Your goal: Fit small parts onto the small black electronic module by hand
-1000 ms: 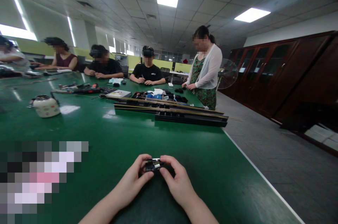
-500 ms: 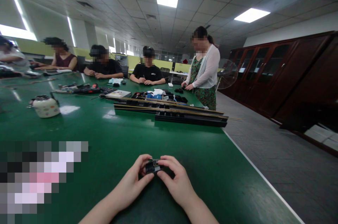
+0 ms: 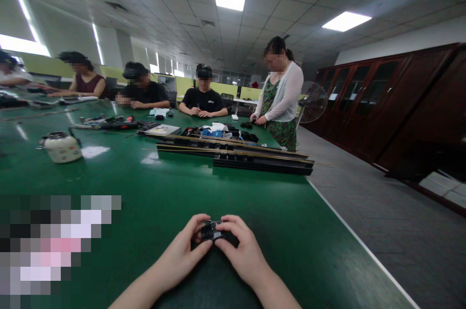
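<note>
A small black part (image 3: 211, 231) with a shiny metallic or glassy piece is held between both hands, low in the middle of the view. My left hand (image 3: 187, 246) grips its left side, thumb below and fingers curled behind. On the other side, my right hand (image 3: 242, 246) has its fingers over the part's top right and its thumb at the lower edge. The fingers hide much of the part, so its exact shape cannot be made out. Both hands are just above the green table (image 3: 145, 212).
Long black rails (image 3: 262, 164) with thin brass-coloured rods lie across the table ahead. Behind them are a box of mixed parts (image 3: 218, 131) and tools (image 3: 109, 123). A cream pot (image 3: 62, 147) stands left. Several people are around the table; one person (image 3: 280, 90) stands at the right.
The black part has tilted slightly between my fingers, and my right thumb has shifted slightly left and down along it. My left hand has barely moved.
</note>
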Motion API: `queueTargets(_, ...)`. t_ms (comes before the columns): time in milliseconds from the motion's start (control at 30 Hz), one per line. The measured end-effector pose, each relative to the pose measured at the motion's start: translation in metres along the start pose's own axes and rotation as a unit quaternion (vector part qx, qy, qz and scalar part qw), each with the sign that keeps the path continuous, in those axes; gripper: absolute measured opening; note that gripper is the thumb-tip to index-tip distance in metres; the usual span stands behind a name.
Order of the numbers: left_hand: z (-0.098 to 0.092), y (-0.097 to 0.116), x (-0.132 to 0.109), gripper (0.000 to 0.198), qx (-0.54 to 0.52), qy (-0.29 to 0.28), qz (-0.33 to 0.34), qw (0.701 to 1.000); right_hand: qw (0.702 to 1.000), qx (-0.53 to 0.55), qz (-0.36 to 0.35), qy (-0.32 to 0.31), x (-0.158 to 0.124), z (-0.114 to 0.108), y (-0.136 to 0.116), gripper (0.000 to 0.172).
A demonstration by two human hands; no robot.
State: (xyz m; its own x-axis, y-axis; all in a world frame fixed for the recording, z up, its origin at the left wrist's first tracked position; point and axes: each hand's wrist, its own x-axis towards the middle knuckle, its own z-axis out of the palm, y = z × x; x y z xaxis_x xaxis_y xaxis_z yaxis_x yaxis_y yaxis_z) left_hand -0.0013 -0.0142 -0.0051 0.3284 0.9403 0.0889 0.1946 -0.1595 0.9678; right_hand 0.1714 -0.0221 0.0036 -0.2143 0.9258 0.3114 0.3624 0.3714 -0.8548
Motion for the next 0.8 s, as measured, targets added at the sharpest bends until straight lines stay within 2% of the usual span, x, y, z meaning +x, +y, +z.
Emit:
queueTargets(400, -0.001, -0.003, 0.000, 0.033, 0.043, 0.019, 0.000, 0.999, 0.999, -0.006, -0.017, 0.051, 0.001, -0.001, 0.001, 0.018)
queueTargets(800, -0.001, -0.007, -0.001, 0.034, 0.069, 0.005, 0.003, 0.998, 0.994, -0.018, 0.023, 0.105, 0.001, -0.001, 0.010, 0.022)
